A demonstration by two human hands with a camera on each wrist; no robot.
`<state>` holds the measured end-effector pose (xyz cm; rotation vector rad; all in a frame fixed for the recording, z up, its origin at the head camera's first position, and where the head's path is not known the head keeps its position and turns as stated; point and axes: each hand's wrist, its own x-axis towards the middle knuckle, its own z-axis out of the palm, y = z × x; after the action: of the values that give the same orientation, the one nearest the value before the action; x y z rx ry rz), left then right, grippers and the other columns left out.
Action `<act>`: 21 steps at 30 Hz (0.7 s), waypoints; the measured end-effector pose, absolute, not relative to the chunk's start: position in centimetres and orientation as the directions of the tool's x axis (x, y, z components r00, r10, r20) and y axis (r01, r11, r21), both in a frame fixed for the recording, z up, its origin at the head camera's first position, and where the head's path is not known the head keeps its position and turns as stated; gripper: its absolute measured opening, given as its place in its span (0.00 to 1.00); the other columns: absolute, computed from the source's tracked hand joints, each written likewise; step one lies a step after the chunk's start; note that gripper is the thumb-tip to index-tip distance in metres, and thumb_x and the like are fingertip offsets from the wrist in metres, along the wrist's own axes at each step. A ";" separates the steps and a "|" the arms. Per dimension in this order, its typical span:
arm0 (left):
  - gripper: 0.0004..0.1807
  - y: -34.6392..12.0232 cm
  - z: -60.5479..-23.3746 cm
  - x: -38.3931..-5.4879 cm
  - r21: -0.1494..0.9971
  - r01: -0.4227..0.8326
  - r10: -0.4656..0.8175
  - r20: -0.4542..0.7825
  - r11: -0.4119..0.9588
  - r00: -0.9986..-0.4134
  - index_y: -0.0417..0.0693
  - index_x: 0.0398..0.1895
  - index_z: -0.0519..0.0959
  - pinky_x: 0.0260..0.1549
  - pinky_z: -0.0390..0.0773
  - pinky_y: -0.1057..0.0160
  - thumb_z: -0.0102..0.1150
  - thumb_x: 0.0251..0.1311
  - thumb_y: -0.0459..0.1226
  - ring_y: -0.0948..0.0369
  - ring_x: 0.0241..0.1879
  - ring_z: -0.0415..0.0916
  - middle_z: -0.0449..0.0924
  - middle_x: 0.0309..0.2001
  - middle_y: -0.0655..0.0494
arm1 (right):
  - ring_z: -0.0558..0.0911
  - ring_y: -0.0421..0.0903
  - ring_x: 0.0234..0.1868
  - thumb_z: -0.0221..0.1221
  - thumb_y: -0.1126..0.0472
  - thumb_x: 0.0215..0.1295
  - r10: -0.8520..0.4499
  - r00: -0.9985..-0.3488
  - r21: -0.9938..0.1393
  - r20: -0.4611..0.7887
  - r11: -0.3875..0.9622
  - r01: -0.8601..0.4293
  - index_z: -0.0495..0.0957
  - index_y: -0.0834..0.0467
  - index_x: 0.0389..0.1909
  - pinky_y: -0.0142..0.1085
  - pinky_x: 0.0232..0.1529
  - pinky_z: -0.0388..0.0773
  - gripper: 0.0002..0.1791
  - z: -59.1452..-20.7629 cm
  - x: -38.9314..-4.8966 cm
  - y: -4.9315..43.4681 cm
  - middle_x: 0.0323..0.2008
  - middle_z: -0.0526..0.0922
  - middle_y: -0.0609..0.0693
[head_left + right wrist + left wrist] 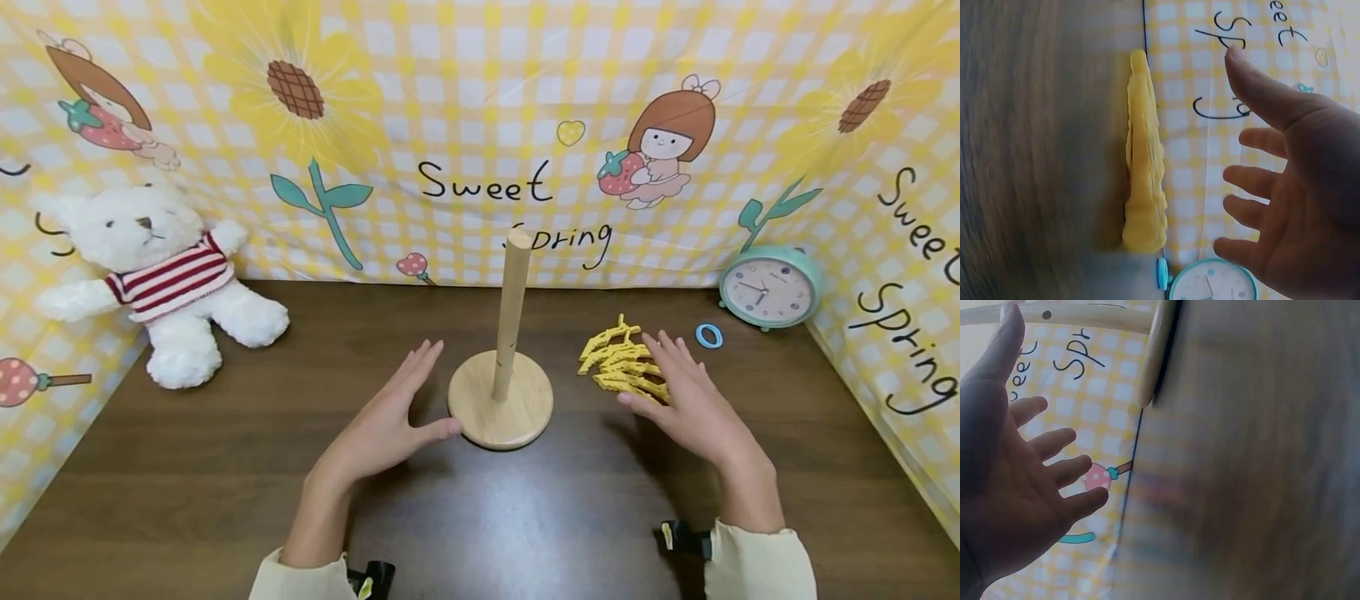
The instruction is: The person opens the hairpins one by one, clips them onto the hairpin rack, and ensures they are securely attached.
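A wooden stand (513,317), with a round base and one upright rod, is between my two hands. My left hand (386,421) is held to its left with fingers extended and nothing in the palm; the thumb tip overlaps the base's edge in the head view. The rod and base also show at the top of the left wrist view. On the right lies a yellow plastic piece (622,360) with several thin, branching, knobbly strands. Over its right end my right hand (701,408) hovers, fingers spread and hiding part of it. In the right wrist view the piece (1142,162) appears edge-on, apart from the fingers.
A small blue ring (708,336) lies beyond my right hand, near a mint-green alarm clock (771,287) at the back right. A white teddy bear (176,283) in a striped sweater sits at the back left. Printed yellow checked cloth (465,100) walls in the brown table (187,492).
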<state>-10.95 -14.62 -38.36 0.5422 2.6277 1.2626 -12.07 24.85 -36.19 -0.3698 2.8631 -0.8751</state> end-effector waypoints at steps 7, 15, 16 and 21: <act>0.56 -14.3 -39.9 -11.5 0.847 0.225 0.390 0.022 0.482 -0.921 0.62 0.83 0.45 0.73 0.49 0.41 0.73 0.60 0.48 0.55 0.79 0.39 0.42 0.82 0.55 | 0.54 0.70 0.75 0.68 0.41 0.64 -0.250 -0.966 -0.575 -0.072 0.801 -0.164 0.54 0.64 0.78 0.67 0.67 0.57 0.53 -36.4 -11.8 26.5 0.77 0.53 0.69; 0.56 -13.8 -41.2 -11.6 0.865 0.192 0.357 0.016 0.464 -0.934 0.62 0.83 0.49 0.73 0.50 0.41 0.75 0.57 0.49 0.54 0.79 0.43 0.46 0.81 0.54 | 0.66 0.70 0.68 0.71 0.44 0.62 -0.196 -0.978 -0.541 -0.073 0.831 -0.126 0.63 0.68 0.73 0.66 0.63 0.64 0.48 -36.7 -11.7 28.4 0.70 0.66 0.69; 0.56 -13.8 -41.3 -11.6 0.869 0.186 0.353 0.014 0.458 -0.936 0.61 0.83 0.50 0.73 0.50 0.41 0.75 0.56 0.49 0.54 0.79 0.43 0.47 0.81 0.55 | 0.66 0.70 0.67 0.71 0.45 0.62 -0.189 -0.979 -0.538 -0.073 0.834 -0.121 0.63 0.68 0.73 0.65 0.62 0.64 0.48 -36.7 -11.7 28.6 0.69 0.67 0.69; 0.55 -13.2 -41.4 -12.1 0.887 0.159 0.319 0.013 0.434 -0.948 0.58 0.82 0.54 0.73 0.52 0.42 0.77 0.54 0.50 0.54 0.78 0.46 0.51 0.80 0.58 | 0.72 0.68 0.61 0.71 0.44 0.61 -0.177 -0.980 -0.520 -0.088 0.848 -0.106 0.68 0.69 0.69 0.63 0.56 0.70 0.45 -36.7 -11.7 29.2 0.63 0.71 0.70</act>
<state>-12.06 -13.23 -41.45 0.4243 2.5242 1.5352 -11.72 29.24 -36.66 -0.2231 2.8910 -0.8016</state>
